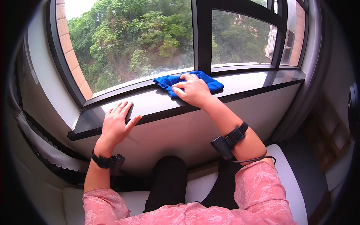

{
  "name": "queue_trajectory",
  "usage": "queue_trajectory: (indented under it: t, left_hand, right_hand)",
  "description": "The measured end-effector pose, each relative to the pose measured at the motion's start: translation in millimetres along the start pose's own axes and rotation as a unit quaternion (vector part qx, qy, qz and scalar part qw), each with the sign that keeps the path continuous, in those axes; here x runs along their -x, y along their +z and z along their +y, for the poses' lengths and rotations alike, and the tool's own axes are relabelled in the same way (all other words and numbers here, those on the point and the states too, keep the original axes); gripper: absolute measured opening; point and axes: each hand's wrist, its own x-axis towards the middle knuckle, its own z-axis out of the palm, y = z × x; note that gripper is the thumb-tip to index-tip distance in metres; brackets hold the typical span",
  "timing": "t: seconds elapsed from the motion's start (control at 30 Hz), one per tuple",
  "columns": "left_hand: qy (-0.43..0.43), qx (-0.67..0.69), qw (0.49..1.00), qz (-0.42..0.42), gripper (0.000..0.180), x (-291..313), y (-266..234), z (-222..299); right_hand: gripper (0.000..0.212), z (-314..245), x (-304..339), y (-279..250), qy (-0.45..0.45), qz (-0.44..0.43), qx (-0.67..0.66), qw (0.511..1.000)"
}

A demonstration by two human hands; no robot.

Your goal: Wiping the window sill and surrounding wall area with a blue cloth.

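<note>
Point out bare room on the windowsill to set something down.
Widest: the windowsill from the blue cloth to its right end. Smaller: between left hand and cloth. Crowded: mid-sill, under cloth and right hand.

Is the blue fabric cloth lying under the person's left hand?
No: the blue fabric cloth lies under the right hand, while the left hand rests on the glossy, dark-edged windowsill.
</note>
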Motion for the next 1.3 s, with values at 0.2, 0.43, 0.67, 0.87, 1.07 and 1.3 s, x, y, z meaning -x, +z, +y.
queue_trajectory:
  t: [0.2,0.43,0.67,0.87,1.07,1.3]
  left_hand:
    - [0.002,-0.029,0.999,0.045,0.083,-1,5,11]
    - [-0.014,-0.047,0.995,0.086,0.08,0,10,13]
    - [-0.027,-0.039,0.996,0.069,0.073,0,16,9]
    - [0.0,-0.007,0.996,0.086,0.075,-3,17,16]
    - [-0.009,-0.067,0.994,0.088,0.078,3,11,18]
    - [0.0,-0.061,0.996,0.07,0.075,-8,16,34]
  right_hand:
    - [0.053,93,29,-73,0.219,-0.056,0.14,0.964]
    - [0.049,19,22,-23,0.063,-0.01,0.025,0.998]
    - [0.034,-111,39,40,-0.121,0.208,-0.04,0.97]
    - [0.042,-56,79,55,-0.189,0.287,0.049,0.938]
    - [0.043,42,132,72,-0.012,0.355,0.143,0.924]
    - [0.045,104,153,85,0.272,0.463,-0.02,0.844]
